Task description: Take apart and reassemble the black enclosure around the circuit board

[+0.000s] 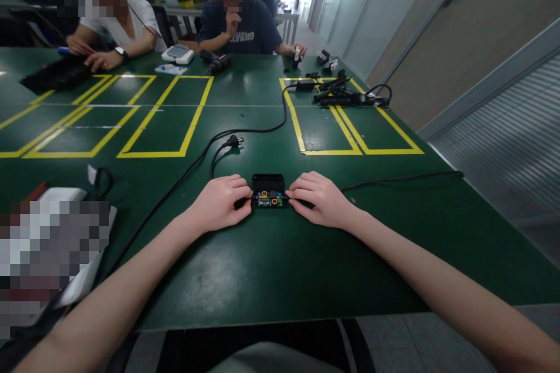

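Observation:
On the green table in front of me lies an opened power adapter, its black case halves (268, 179) apart. The circuit board (270, 200) with copper-coloured coils shows in the near half. My left hand (223, 201) is closed in a pinch at the adapter's left end, where the cord enters. At the opposite end, my right hand (319, 199) pinches the cord close to the case. Fingertips partly hide both cord ends. A black plug (233, 141) on its cord rests beyond my left hand. From behind my right hand, a thin cable (402, 177) runs rightward.
Another black cord (249, 130) crosses the table towards a pile of adapters and cables (345, 93) at the far right. Yellow tape rectangles mark the surface. Two people sit opposite, near a power drill (217, 62) and a white device (178, 53). Blurred-out items lie at left.

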Demonstrator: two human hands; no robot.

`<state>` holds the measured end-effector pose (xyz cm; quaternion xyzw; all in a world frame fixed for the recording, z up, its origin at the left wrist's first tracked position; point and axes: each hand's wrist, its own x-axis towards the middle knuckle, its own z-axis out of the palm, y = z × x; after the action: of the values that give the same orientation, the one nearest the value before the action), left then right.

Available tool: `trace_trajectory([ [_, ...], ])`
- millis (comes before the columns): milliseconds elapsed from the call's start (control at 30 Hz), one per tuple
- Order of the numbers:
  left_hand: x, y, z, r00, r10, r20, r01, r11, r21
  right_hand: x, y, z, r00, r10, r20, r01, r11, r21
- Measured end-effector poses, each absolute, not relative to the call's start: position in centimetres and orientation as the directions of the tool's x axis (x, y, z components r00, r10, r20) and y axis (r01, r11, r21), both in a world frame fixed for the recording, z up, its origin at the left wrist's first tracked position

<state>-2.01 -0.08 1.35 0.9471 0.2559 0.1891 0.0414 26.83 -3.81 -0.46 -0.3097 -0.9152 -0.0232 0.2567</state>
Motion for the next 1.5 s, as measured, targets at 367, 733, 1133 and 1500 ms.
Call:
trace_trajectory([
  [367,-1.4,-0.3,0.3,0.735,0.556,0.388,0.539,-0.826,0.163,26.8,-3.4,-1.6,-0.571,0.744,0.348,0.734,0.652,-0.189],
  [733,-1.8,-0.2,-0.9,0.768,0.519,0.375,0.457,-0.855,0.246,26.7,-3.3,-1.8,-0.438,0.779,0.448,0.54,0.626,-0.562],
  [1133,-1.7,-0.1,-0.9,0.762,0.496,0.416,0.383,-0.864,0.327,25.8,-3.5,-1.9,-0.291,0.855,0.43,0.378,0.516,-0.769],
  [1500,-1.6,-0.4,-0.3,0.724,0.565,0.396,0.379,-0.805,0.456,25.8,-3.4,-2.0,-0.309,0.853,0.421,0.361,0.515,-0.778],
])
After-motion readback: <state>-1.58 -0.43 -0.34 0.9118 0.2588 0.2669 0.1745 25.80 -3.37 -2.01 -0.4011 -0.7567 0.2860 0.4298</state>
